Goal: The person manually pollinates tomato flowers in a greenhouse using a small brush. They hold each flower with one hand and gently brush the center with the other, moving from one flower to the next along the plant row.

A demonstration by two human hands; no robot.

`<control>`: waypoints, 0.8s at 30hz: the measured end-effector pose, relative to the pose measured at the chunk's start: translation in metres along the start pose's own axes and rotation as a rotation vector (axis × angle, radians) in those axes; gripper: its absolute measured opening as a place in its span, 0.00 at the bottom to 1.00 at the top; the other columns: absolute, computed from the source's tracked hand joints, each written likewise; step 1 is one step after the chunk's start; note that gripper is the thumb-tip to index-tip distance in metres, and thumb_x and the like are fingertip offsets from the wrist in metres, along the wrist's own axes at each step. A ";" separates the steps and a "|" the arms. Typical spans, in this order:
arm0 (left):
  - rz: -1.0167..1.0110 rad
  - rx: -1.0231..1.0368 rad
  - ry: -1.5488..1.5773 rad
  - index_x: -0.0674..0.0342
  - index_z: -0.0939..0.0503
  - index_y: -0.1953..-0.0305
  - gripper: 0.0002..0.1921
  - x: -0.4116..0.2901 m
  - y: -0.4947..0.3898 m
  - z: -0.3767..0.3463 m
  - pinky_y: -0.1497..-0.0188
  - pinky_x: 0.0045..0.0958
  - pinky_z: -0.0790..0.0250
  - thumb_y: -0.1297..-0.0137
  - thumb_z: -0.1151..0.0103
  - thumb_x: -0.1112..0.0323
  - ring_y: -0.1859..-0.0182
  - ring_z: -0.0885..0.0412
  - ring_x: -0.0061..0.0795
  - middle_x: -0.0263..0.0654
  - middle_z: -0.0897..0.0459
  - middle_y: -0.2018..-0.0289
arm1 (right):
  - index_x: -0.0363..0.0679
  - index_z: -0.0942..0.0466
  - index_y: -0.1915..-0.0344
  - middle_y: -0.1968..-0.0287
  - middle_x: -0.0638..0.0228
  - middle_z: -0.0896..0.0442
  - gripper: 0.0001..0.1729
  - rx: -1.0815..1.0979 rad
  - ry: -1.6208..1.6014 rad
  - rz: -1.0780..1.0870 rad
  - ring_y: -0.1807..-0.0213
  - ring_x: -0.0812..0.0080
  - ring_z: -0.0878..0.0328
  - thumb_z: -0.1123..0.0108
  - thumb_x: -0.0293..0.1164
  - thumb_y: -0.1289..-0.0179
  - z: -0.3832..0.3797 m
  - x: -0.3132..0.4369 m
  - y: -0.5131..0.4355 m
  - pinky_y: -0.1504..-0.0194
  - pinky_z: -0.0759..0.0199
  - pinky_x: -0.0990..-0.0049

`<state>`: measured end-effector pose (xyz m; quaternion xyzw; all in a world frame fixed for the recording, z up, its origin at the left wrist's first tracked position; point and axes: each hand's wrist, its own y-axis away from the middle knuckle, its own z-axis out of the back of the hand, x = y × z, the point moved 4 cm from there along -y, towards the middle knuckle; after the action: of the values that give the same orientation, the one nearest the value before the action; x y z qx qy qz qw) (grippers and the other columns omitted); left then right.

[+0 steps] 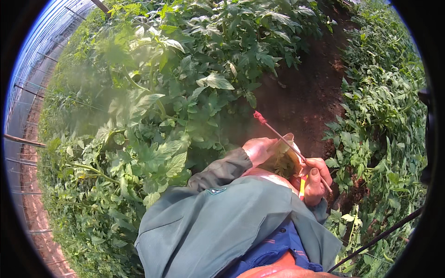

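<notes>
My right hand (317, 180) grips a thin stick (286, 142) between thumb and fingers. Red fuzzy material (259, 117) is wrapped around the stick's far end, which points up and left toward the plants. Just left of that hand, close to my chest, is an open bag (267, 174) with greenish-yellow plant bits (282, 163) inside. My left arm, in a grey-green sleeve (224, 169), reaches to the bag's left side. A bright pink, blurred shape there is probably my left hand (260, 150); its fingers cannot be made out.
Dense tomato plants (174, 104) rise at the left and ahead. Another row of leafy plants (386, 128) stands at the right, with a brown soil path (306, 93) between. A dark cord or pole (377, 239) crosses the lower right. Greenhouse framing (26, 90) curves along the far left.
</notes>
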<state>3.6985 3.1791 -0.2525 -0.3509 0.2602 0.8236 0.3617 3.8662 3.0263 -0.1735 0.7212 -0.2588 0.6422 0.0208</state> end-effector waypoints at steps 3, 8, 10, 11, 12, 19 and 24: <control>0.009 -0.199 0.056 0.60 0.16 0.49 0.13 0.013 -0.051 0.043 0.50 0.43 0.22 0.28 0.40 0.60 0.53 0.15 0.49 0.46 0.13 0.57 | 0.27 0.21 0.48 0.58 0.53 0.18 0.20 -0.036 -0.106 0.012 0.71 0.72 0.23 0.44 0.37 0.23 0.001 -0.024 -0.067 0.66 0.24 0.73; 0.040 -0.365 0.045 0.62 0.17 0.47 0.18 0.061 -0.106 0.115 0.52 0.42 0.21 0.32 0.35 0.57 0.56 0.14 0.48 0.45 0.12 0.57 | 0.27 0.23 0.49 0.55 0.53 0.20 0.19 0.024 -0.250 -0.156 0.72 0.72 0.23 0.45 0.36 0.22 0.006 -0.046 -0.179 0.70 0.24 0.73; 0.104 -0.409 -0.096 0.64 0.18 0.44 0.19 0.081 -0.116 0.125 0.49 0.40 0.20 0.34 0.34 0.63 0.53 0.13 0.43 0.44 0.12 0.55 | 0.26 0.23 0.50 0.56 0.54 0.20 0.20 0.100 -0.248 -0.181 0.72 0.72 0.24 0.45 0.36 0.22 0.003 -0.056 -0.217 0.70 0.24 0.72; 0.112 -0.437 -0.029 0.64 0.18 0.44 0.19 0.088 -0.122 0.128 0.48 0.39 0.20 0.34 0.33 0.64 0.52 0.13 0.43 0.44 0.12 0.54 | 0.26 0.23 0.50 0.56 0.54 0.21 0.20 0.127 -0.242 -0.194 0.72 0.72 0.24 0.45 0.36 0.22 0.000 -0.063 -0.234 0.70 0.23 0.72; 0.159 -0.419 0.032 0.64 0.18 0.43 0.20 0.097 -0.126 0.129 0.47 0.39 0.20 0.34 0.33 0.64 0.51 0.13 0.42 0.44 0.12 0.54 | 0.26 0.24 0.50 0.55 0.53 0.21 0.20 0.149 -0.258 -0.202 0.72 0.71 0.23 0.46 0.36 0.22 -0.005 -0.070 -0.248 0.70 0.23 0.71; 0.307 -0.468 0.078 0.63 0.15 0.46 0.16 0.108 -0.133 0.131 0.48 0.40 0.20 0.34 0.34 0.66 0.52 0.13 0.46 0.46 0.11 0.54 | 0.25 0.21 0.49 0.58 0.50 0.16 0.23 0.289 -0.452 -0.372 0.70 0.66 0.18 0.40 0.38 0.25 -0.021 -0.109 -0.304 0.66 0.21 0.70; 0.349 -0.672 0.104 0.60 0.15 0.44 0.16 0.091 -0.149 0.143 0.50 0.39 0.20 0.32 0.34 0.67 0.53 0.12 0.45 0.46 0.11 0.56 | 0.24 0.21 0.49 0.63 0.48 0.14 0.24 0.382 -0.566 -0.440 0.70 0.65 0.17 0.44 0.39 0.26 -0.014 -0.128 -0.356 0.66 0.21 0.69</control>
<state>3.7142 3.4040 -0.2600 -0.4418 0.0497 0.8932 0.0672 3.9904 3.3837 -0.1839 0.8986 0.0299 0.4350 -0.0486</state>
